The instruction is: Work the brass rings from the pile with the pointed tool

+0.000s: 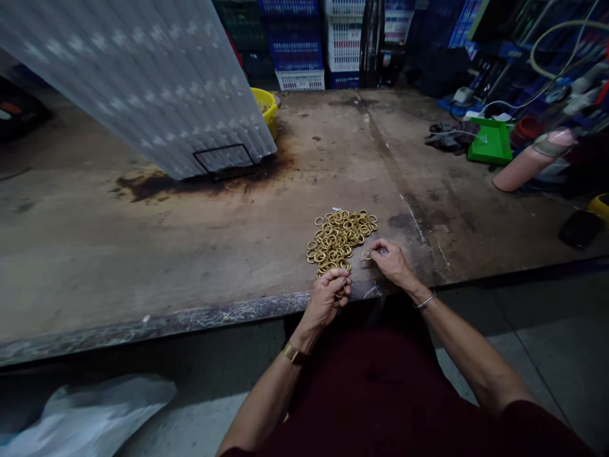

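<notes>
A heap of brass-coloured rings lies on the worktable near its front edge. At the heap's near side, my left hand is closed around several of these rings, some showing between the fingers. To the right of the heap, my right hand pinches a single ring between thumb and fingertips, just above or at the tabletop; I cannot tell whether the ring touches the wood.
The wooden worktable has a scuffed front edge. A tilted stack of translucent ribbed tubes stands at the back left, beside a yellow basket. A green tray and pink bottle are at right. Crates line the back.
</notes>
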### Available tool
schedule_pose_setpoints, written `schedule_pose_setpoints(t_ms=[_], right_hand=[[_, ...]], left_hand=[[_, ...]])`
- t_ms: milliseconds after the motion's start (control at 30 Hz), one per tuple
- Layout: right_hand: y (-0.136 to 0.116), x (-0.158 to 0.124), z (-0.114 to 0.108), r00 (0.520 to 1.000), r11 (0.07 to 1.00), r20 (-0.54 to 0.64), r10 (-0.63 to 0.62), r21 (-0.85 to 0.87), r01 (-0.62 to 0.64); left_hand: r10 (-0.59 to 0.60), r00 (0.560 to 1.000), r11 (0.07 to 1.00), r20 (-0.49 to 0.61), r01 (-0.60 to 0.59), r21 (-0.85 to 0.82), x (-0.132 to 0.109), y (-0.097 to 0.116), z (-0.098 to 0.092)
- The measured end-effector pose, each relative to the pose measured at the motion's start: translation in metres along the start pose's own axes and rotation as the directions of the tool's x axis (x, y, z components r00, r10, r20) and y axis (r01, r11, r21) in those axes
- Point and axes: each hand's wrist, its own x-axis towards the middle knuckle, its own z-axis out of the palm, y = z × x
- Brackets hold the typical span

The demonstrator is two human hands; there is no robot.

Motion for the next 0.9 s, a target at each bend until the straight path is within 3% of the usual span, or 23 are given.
schedule_pose_setpoints(t_ms=[200, 333, 500, 700, 900], right_hand=[[-0.012, -0.021, 0.009, 0.992, 0.961, 0.114, 0.059, 0.263, -0.088], [-0.024, -0.027, 0.01, 0.951, 0.864, 0.248, 0.186, 0.42, -0.278], [-0.034, -0.03, 0.009, 0.892, 0.738, 0.372, 0.258, 0.52, -0.431], [-0.032, -0.029, 0.014, 0.901, 0.762, 0.337, 0.271, 0.497, -0.415], [-0.034, -0.032, 0.014, 0.911, 0.77, 0.338, 0.237, 0.506, -0.388]], left_hand=[[0.245, 0.966, 0.936, -0.086, -0.213, 0.279, 0.001, -0.006, 0.007], [0.401, 0.916, 0.835, -0.024, -0.354, 0.422, 0.001, -0.005, 0.008], [0.361, 0.933, 0.853, 0.002, -0.331, 0.403, 0.0, -0.004, 0.008], [0.404, 0.915, 0.821, 0.015, -0.37, 0.434, -0.003, -0.008, 0.01], [0.334, 0.942, 0.867, -0.015, -0.301, 0.398, -0.004, -0.009, 0.013]])
